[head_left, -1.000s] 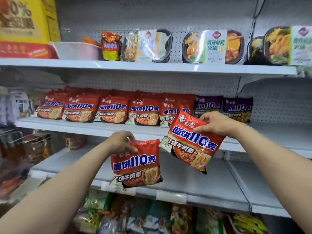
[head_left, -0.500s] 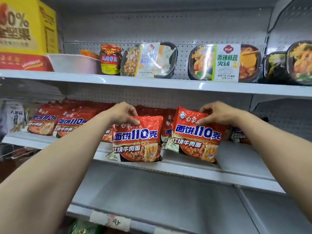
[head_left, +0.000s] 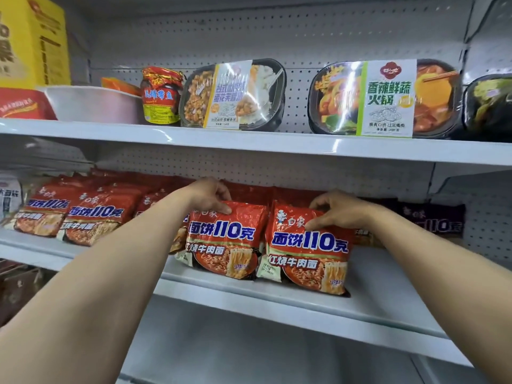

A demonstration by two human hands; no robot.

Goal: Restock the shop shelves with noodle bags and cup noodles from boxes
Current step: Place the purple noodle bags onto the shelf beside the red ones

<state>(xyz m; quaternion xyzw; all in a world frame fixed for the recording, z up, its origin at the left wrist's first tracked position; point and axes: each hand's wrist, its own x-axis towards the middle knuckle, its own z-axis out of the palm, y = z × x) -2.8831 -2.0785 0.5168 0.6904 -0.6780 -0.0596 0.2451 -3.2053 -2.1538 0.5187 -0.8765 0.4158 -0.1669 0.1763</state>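
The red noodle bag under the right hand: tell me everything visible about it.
The red noodle bag is glossy crinkled plastic, with blue-and-white lettering and a noodle picture at the bottom. It stands leaning back at the front of the middle shelf. The right hand pinches its top edge, and it abuts the twin bag.

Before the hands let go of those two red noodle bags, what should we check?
1. Left hand grips the top edge of the left red bag: ok.
2. Right hand grips the top of the right red bag: ok.
3. Both bag bottoms on the middle shelf: ok.
4. Labels face out, bags side by side: ok.
5. Support behind the bags once released: cannot tell, hidden.
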